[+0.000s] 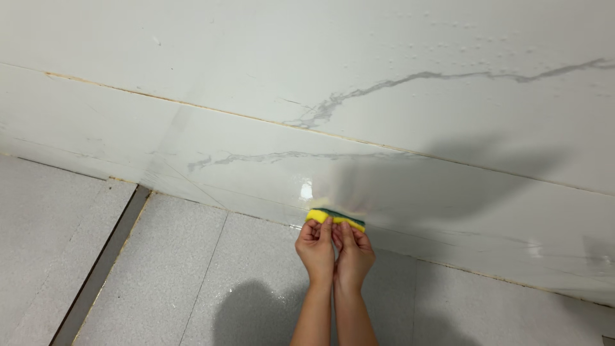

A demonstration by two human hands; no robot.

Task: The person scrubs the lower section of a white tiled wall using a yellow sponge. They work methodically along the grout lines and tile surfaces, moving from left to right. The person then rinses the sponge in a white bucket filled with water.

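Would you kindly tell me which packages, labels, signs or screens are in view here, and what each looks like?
None are in view.
Only a yellow and green sponge, held by both hands against the foot of the white marbled wall, above the grey floor tiles.

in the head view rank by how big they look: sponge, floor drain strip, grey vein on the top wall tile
1. grey vein, longest streak
2. floor drain strip, close to it in length, so unsure
3. sponge, smallest, gripped by both hands
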